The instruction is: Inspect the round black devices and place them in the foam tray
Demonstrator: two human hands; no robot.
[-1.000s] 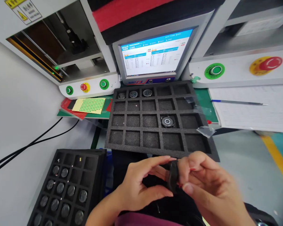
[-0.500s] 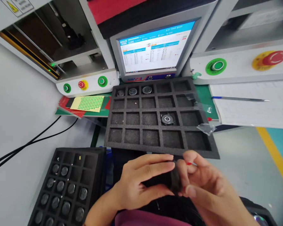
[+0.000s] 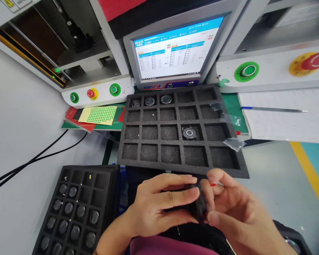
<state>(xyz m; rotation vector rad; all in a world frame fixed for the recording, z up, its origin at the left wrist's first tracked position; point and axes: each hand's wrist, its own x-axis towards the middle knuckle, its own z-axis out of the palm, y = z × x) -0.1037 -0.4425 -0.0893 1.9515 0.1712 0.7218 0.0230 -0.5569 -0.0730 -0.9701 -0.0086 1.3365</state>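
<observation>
My left hand (image 3: pixel 159 205) and my right hand (image 3: pixel 228 209) meet just below the near edge of a black foam tray (image 3: pixel 175 170). Between them they pinch a small dark round part (image 3: pixel 198 209), seen edge on and mostly hidden by my fingers. A tiny red bit shows at my right fingertips. The tray's cells are mostly bare; one holds a round black watch body (image 3: pixel 189 133), and three more round parts (image 3: pixel 150 101) sit in its far row.
A second foam tray (image 3: pixel 106 177) at lower left holds several round parts. Behind stand a monitor (image 3: pixel 172 53), machines with green and red buttons (image 3: pixel 113 89), a green dot sticker sheet (image 3: pixel 98 115), a pen (image 3: pixel 273 109) on paper, clear film scraps (image 3: pixel 234 143) and black cables (image 3: pixel 29 163).
My left fingers have closed further over the dark part, covering more of it. Both hands stay in the same spot; the view shifted slightly.
</observation>
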